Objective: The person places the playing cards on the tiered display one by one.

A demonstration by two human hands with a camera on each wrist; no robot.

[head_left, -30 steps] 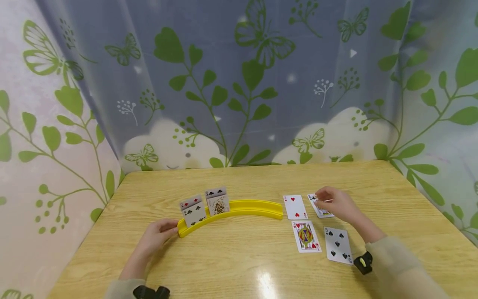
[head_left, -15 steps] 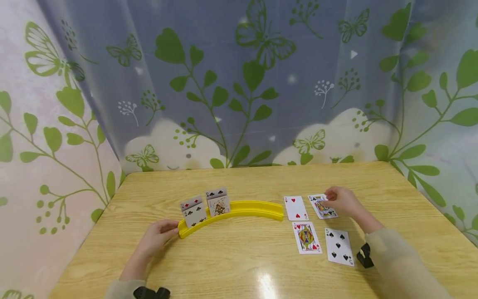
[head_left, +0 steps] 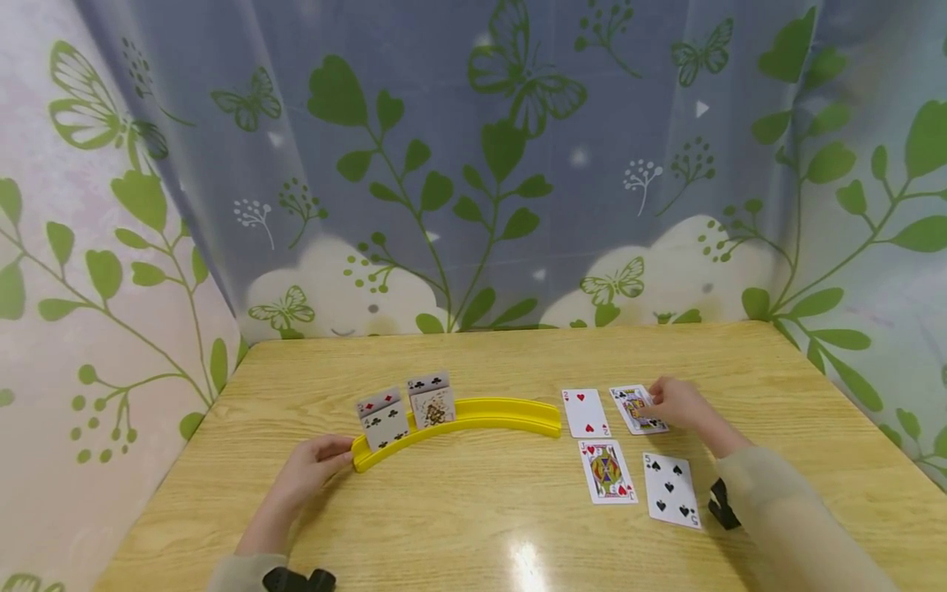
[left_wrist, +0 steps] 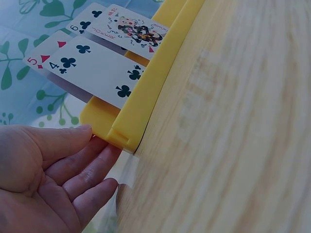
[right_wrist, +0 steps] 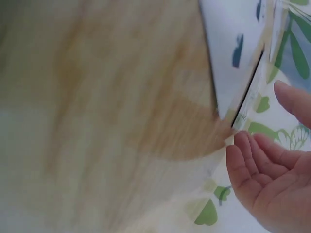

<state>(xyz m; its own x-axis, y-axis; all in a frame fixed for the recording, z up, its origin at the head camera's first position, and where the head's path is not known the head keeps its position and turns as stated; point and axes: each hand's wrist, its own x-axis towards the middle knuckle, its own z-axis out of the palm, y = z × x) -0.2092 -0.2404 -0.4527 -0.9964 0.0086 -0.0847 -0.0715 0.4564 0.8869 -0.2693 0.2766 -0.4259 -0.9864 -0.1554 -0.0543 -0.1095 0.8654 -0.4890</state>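
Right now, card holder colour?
The curved card holder is solid yellow; clearest in the head view.

JOKER printed on a card, club 4, club 6, diamond 5, heart 2, heart J, spade 5

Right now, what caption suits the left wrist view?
Left hand pinches a yellow rack that holds four playing cards.

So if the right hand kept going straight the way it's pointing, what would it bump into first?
The right hand would probably meet the picture card with clubs first; I can't tell whether they already touch.
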